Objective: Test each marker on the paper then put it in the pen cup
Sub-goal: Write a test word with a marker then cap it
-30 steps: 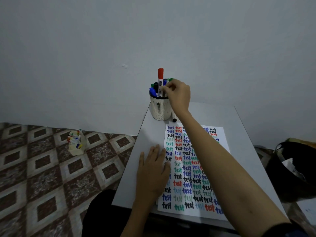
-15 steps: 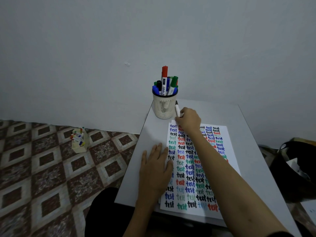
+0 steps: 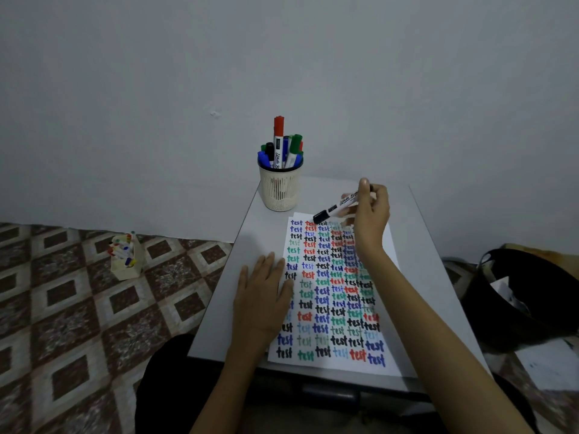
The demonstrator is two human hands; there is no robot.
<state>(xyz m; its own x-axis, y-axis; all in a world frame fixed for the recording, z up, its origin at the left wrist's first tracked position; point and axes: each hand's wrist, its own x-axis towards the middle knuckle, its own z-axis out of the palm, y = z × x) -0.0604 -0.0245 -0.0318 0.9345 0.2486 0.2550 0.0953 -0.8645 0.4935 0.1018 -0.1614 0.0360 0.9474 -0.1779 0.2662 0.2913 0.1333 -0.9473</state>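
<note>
Seated test position: the right hand [image 3: 371, 219] pinches a black-ended marker [image 3: 336, 208] by its white barrel between the thumb and curled fingers, at the 12 o'clock end of the paper [image 3: 332, 308]. The marker slants, its black end pointing toward 8 o'clock over the top rows of writing; contact with the sheet cannot be judged. The left hand [image 3: 263, 296] lies palm down with fingers straight and lightly spread at the paper's 9 o'clock edge, its fingertips overlapping the sheet. The paper, filled with rows of the word "test" in black, blue, red and green, rests on the grey surface [image 3: 247, 245]. The pen cup [image 3: 279, 192], a pale slotted cylinder, stands upright on the surface at 11 o'clock from the paper, just beyond its corner, and holds capped markers [image 3: 283, 145] in red, green, blue and black. On the tiled floor [image 3: 62, 308] at 9 o'clock stands a small box [image 3: 127, 264] of coloured pens; at 3 o'clock lies a black bag [image 3: 532, 296].
</note>
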